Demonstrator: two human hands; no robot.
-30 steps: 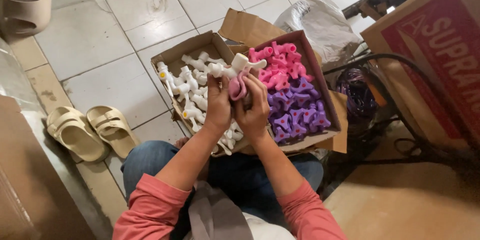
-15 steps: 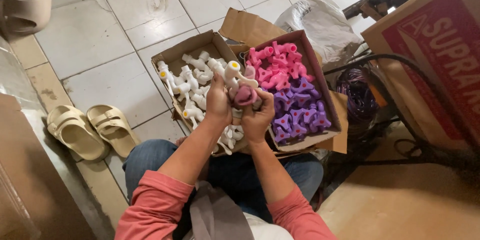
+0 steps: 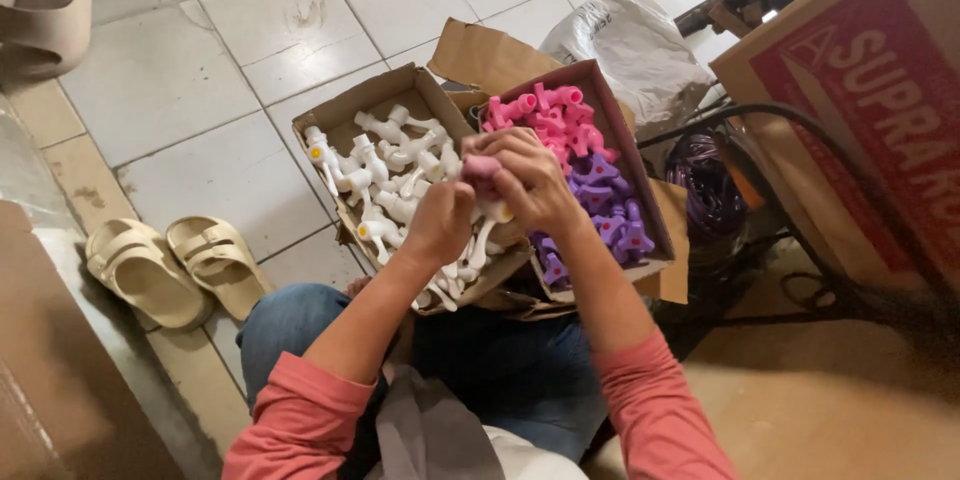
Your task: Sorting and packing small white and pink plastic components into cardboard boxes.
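Both my hands meet over two open cardboard boxes on the tiled floor. My left hand (image 3: 440, 222) grips a white plastic tap body (image 3: 482, 230) that points down toward the box. My right hand (image 3: 528, 178) closes over a pink plastic handle (image 3: 480, 168) on top of that tap. The left box (image 3: 340, 110) holds several white plastic taps (image 3: 385, 165). The right box (image 3: 612, 110) holds pink handles (image 3: 550, 115) at the far end and purple handles (image 3: 610, 210) nearer me.
A pair of beige sandals (image 3: 170, 265) lies on the floor at my left. A white plastic bag (image 3: 630, 45) sits behind the boxes. A large red and brown carton (image 3: 860, 110) and black cables (image 3: 760, 140) stand at the right.
My hands have come a little closer to me with the tap and pink handle. The right hand now covers the pink handle more fully.
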